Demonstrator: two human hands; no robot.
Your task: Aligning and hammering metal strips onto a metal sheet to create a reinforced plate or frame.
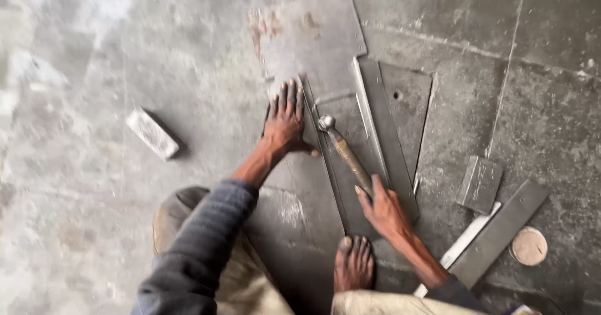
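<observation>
Far left on the concrete floor (81, 165): a small rectangular metal block (152, 133), lying alone, well apart from everything else.

My left hand (285, 120) is flat, fingers spread wide, palm down, pressing the near edge of the large sheet-metal plate (313, 40). It grips nothing; it only holds the sheet against the floor.

Just right of it: hammer (344, 152), round head resting on or just above the darker folded strip (369, 133), which lies along the sheet's edge. My right hand (383, 210) is closed round the handle's lower end. My bare foot (354, 264) stands on the near end of the work.

Progress, as judged: a long straight fold line already shows along the strip, so some forming looks done. How much of the edge is left to flatten I cannot tell; the frame is blurred.

Right: small flat plate (481, 183), long flat bar (501, 230) over a pale strip, round disc (529, 246). All untouched.
</observation>
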